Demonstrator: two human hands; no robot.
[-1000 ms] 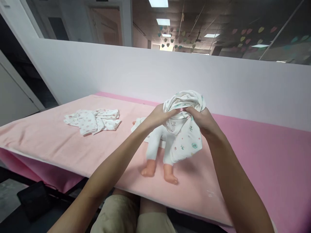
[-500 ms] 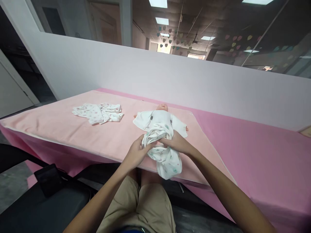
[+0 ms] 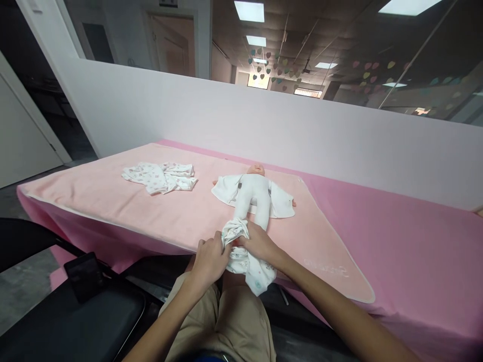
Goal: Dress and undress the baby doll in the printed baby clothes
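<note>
A baby doll (image 3: 255,193) lies on its back on the table, its head toward the wall and its white cloth legs toward me. It wears a white top (image 3: 281,201) spread open at the sides. White patterned baby pants (image 3: 260,276) are bunched around the lower end of the doll's leg on the left, by the table's front edge. My left hand (image 3: 212,256) grips the bunched fabric from the left. From the right, my right hand (image 3: 260,244) pinches the same bunch, where a bit of the doll's foot shows between the fingers.
A white patterned baby garment (image 3: 160,177) lies flat at the left on the peach blanket (image 3: 181,216). Pink cloth (image 3: 407,251) covers the table's right part. A black chair (image 3: 113,311) with a dark tablet-like object (image 3: 83,276) stands at the front left. Behind is a white partition (image 3: 302,130).
Both hands have drawn the pants down toward me, off the doll's lower body, so its white legs now show. The garment on the left has stayed in place.
</note>
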